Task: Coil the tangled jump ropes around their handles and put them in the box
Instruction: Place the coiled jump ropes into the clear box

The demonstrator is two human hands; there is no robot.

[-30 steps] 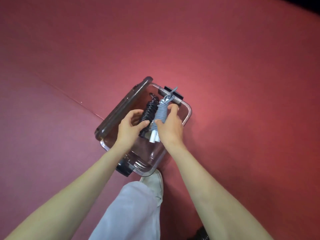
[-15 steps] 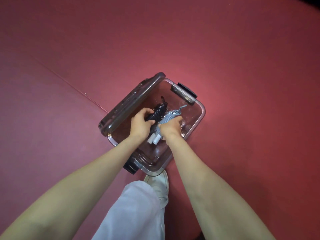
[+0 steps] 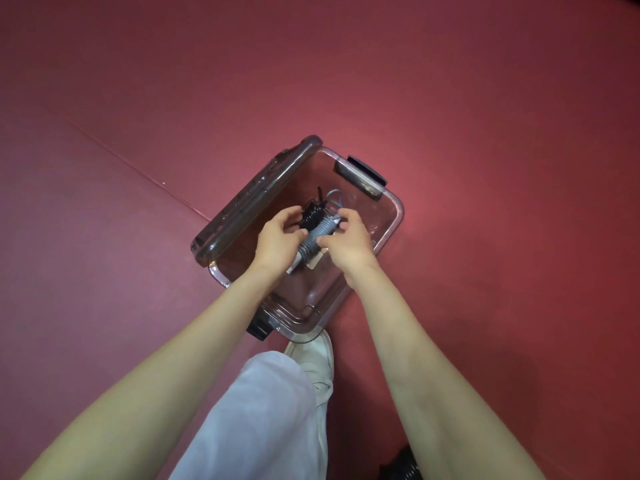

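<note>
A clear plastic box (image 3: 397, 216) stands on the red floor with its lid (image 3: 249, 202) swung up on the left side. Both my hands are inside it. My left hand (image 3: 277, 241) holds a black jump rope (image 3: 311, 216) coiled around its handles, fingers and thumb curled round the bundle. Beside it, my right hand (image 3: 350, 244) pinches a grey jump rope (image 3: 317, 237), also coiled, between forefinger and thumb. The two bundles lie side by side low in the box. A loose grey loop sticks out at the far end.
Black latches sit on the box's far end (image 3: 367, 172) and near end (image 3: 259, 329). My white shoe (image 3: 313, 355) and light trouser leg (image 3: 256, 420) are right below the box. A dark object (image 3: 398, 469) shows at the bottom edge. Red floor mat lies all around.
Both hands have carried the two coiled ropes from above the box down into it. Since half a second ago the fingers have spread a little around the bundles.
</note>
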